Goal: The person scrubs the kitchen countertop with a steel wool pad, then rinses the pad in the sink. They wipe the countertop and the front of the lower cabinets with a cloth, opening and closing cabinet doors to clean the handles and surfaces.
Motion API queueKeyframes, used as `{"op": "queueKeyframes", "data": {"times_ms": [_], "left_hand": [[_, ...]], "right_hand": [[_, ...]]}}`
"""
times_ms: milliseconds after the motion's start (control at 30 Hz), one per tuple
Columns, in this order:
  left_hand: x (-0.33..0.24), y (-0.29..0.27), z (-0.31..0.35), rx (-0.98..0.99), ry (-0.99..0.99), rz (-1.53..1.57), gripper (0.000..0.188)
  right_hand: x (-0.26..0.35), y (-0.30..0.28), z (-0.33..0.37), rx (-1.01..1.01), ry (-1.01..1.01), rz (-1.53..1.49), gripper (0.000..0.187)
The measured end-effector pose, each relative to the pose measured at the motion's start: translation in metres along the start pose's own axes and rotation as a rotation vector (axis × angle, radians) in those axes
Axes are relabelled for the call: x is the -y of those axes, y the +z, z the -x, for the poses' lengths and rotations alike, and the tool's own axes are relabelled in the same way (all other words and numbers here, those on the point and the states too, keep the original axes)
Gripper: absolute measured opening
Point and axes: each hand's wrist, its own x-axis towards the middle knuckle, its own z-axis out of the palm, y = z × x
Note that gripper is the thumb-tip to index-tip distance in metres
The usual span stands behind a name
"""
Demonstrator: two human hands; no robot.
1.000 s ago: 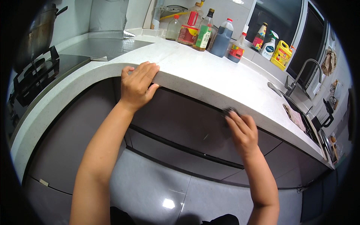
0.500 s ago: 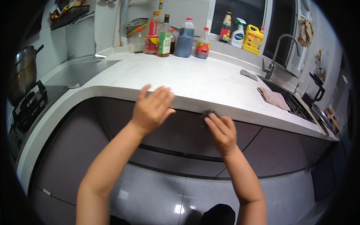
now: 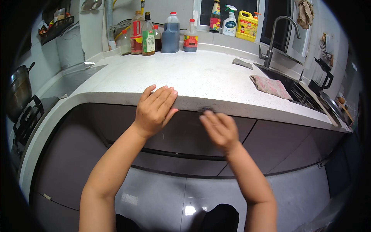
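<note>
My left hand (image 3: 154, 110) lies flat with its fingers stretched out over the front edge of the white countertop (image 3: 193, 73). To its right, my right hand (image 3: 220, 129) presses a dark, wiry scouring pad (image 3: 206, 110) against the counter's front face. Motion smears the pad and fingertips, and the fingers partly cover the pad. Below both hands are the dark grey cabinet fronts (image 3: 181, 133).
Several sauce bottles (image 3: 171, 34) stand along the back wall. At the right, a folded pink cloth (image 3: 270, 87) and a grey rag (image 3: 242, 63) lie by the black sink (image 3: 284, 83) and its tall faucet (image 3: 273, 34). A pot (image 3: 21, 87) stands on the stove at the left.
My right hand has moved left along the counter's front edge with the scouring pad, closer to my left hand. The view has shifted a little to the right; my left hand stays at the edge.
</note>
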Motion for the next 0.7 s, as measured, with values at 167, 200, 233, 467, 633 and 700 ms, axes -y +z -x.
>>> {"op": "queueKeyframes", "data": {"times_ms": [167,200,233,467,633,700], "left_hand": [[0.016,-0.011,0.003,0.051,0.021,-0.024,0.053],[0.021,-0.016,0.009,0.056,0.015,-0.041,0.054],[0.023,-0.018,0.015,0.049,-0.003,-0.031,0.054],[0.011,-0.004,0.011,-0.021,-0.066,0.022,0.051],[0.018,-0.008,0.013,-0.043,-0.040,0.049,0.050],[0.018,-0.009,0.013,-0.045,-0.041,0.047,0.049]], "right_hand": [[0.020,0.022,-0.027,0.013,-0.037,-0.059,0.019],[0.019,0.016,-0.023,0.020,-0.025,-0.063,0.019],[0.015,0.010,-0.012,0.008,-0.013,-0.050,0.018],[0.026,0.022,-0.028,0.023,-0.028,-0.055,0.019],[0.007,0.004,-0.007,0.045,-0.047,-0.003,0.020],[-0.002,-0.007,-0.002,0.069,-0.087,0.048,0.019]]}}
